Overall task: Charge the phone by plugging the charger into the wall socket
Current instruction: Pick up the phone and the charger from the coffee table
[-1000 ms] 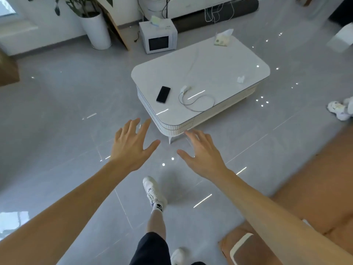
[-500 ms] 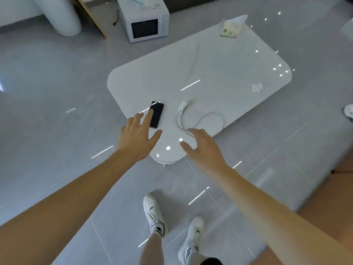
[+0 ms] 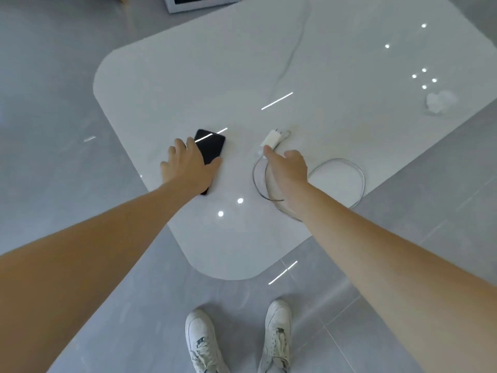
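Glossy white stone makes up the counter [image 3: 336,57], a low slab with rounded corners that mirrors ceiling lights as bright dots and streaks. The black phone [image 3: 212,146] lies flat near the counter's left edge, screen up and dark, with no logo or writing legible on it. The left hand [image 3: 188,168] rests over the phone's near half, fingers [image 3: 178,146] spread and laid flat rather than curled, thumb against the phone's right side; no grip has closed on it. To the right, well clear of the phone, the white charger [image 3: 273,138] lies on its side with its two metal prongs pointing away from the person; no brand mark or print can be read on its body. The right hand [image 3: 289,168] reaches toward it, index finger extended and touching or just short of the charger's near end, which of the two cannot be told, while the other fingers are loosely bent and hold nothing. The grey cable [image 3: 360,179] runs from the charger in loose loops on the counter, passing under the right wrist and reaching the near edge. A crumpled white tissue [image 3: 441,100] sits far right on the counter. Past the far edge, the corner of a white box with a dark front panel [image 3: 199,2] stands on the grey tiled floor [image 3: 53,76]. Two white laced sneakers [image 3: 277,337] stand on the floor beside the counter's near corner.
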{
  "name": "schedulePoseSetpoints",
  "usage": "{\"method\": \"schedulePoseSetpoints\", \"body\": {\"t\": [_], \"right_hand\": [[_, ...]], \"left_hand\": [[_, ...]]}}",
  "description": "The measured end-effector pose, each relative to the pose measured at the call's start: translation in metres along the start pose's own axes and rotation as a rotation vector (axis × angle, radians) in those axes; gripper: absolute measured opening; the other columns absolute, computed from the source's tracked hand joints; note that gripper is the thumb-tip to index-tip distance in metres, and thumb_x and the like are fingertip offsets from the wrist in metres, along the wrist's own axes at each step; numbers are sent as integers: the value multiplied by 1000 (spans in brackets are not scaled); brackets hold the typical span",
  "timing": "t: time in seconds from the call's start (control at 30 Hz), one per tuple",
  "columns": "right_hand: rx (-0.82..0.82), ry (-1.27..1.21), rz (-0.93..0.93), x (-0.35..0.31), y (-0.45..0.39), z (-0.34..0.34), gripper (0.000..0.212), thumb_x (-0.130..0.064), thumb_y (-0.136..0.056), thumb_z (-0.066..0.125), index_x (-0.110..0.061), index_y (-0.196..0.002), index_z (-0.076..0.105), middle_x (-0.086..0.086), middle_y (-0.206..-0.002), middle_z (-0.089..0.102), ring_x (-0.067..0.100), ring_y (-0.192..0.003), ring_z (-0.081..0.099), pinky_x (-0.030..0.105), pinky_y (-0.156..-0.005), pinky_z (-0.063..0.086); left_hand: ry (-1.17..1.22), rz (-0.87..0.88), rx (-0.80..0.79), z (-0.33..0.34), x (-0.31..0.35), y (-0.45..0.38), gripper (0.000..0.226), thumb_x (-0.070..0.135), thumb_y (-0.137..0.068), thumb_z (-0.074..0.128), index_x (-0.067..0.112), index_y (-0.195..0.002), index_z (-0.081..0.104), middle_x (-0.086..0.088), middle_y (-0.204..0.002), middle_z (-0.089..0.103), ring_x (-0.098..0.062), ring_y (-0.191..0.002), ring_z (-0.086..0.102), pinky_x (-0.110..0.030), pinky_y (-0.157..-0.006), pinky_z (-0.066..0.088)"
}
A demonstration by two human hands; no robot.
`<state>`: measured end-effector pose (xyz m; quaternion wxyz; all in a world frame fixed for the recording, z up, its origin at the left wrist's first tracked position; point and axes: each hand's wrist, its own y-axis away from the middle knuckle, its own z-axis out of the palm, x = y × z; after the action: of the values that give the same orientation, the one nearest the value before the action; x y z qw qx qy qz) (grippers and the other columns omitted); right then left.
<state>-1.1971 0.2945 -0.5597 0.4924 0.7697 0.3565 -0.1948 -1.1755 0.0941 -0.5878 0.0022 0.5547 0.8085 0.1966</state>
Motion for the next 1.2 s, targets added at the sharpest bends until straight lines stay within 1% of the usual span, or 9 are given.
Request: {"method": "schedulePoseSetpoints", "body": {"t": [0.17, 0.27, 0.4, 0.47, 0.6, 0.7, 0.8, 0.97, 1.2], "right_hand": [[82, -121, 159, -14, -49, 8, 67, -57, -81, 73, -11, -127, 56, 7, -129, 59, 29, -111, 63, 40, -96, 50], [96, -166, 152, -20, -61, 18, 59, -52, -77, 79, -14, -116, 56, 6, -123, 64, 23, -91, 66, 34, -83, 51], [100, -167, 127, -21, -68, 30, 61, -46, -77, 82, -12, -123, 62, 8, -124, 65, 24, -92, 67, 31, -75, 49], [90, -133, 123, -23, -71, 31, 55, -44, -76, 84, -13, -117, 63, 8, -121, 67, 25, -95, 68, 30, -72, 49], [53, 26, 99, -23, -74, 33, 39, -33, -75, 84, -13, -95, 58, 7, -109, 64, 30, -115, 63, 40, -96, 56], [59, 213, 33, -23, -72, 37, 42, -33, -82, 77, -10, -109, 54, -1, -97, 48, 29, -124, 53, 36, -102, 49], [99, 331, -23, -17, -67, 43, 61, -39, -89, 73, -4, -132, 48, 10, -131, 48, 29, -132, 44, 33, -94, 41], [93, 510, -208, -3, -57, 38, 62, -33, -85, 75, -3, -128, 43, 12, -132, 52, 34, -126, 49, 39, -91, 45], [-76, 391, -384, 4, -37, 16, 53, -30, -90, 72, -7, -128, 43, -1, -117, 36, 27, -97, 57, 31, -76, 39]], "left_hand": [[-59, -52, 87, 21, 17, -36, 81, 72, -88, 55, 1, -127, 50, -13, -129, 44, -35, -118, 44, -45, -76, 37], [-65, -70, 128, 26, 21, -46, 79, 70, -88, 58, -1, -125, 51, -15, -128, 44, -36, -114, 46, -43, -73, 37], [-73, -74, 162, 29, 23, -50, 76, 69, -88, 61, 0, -117, 51, -17, -123, 47, -37, -110, 49, -43, -71, 38], [-57, -87, 162, 27, 25, -51, 75, 68, -86, 63, 1, -117, 50, -16, -123, 47, -37, -110, 49, -42, -72, 39], [-30, -90, 145, 23, 32, -53, 71, 63, -85, 65, 2, -117, 49, -16, -125, 47, -37, -112, 48, -42, -73, 38], [-34, -71, 144, 24, 33, -51, 70, 60, -81, 68, 2, -115, 48, -15, -123, 47, -37, -111, 47, -41, -73, 38], [4, -22, 168, 25, 32, -49, 71, 60, -78, 69, 3, -114, 48, -15, -119, 49, -37, -109, 49, -40, -75, 39], [202, 34, 146, 24, 28, -45, 65, 53, -79, 71, 6, -113, 43, -12, -110, 53, -33, -91, 51, -40, -72, 39], [340, -34, 84, 4, 22, -20, 60, 59, -80, 65, 13, -107, 36, -5, -105, 52, -34, -85, 57, -39, -69, 41]]}}
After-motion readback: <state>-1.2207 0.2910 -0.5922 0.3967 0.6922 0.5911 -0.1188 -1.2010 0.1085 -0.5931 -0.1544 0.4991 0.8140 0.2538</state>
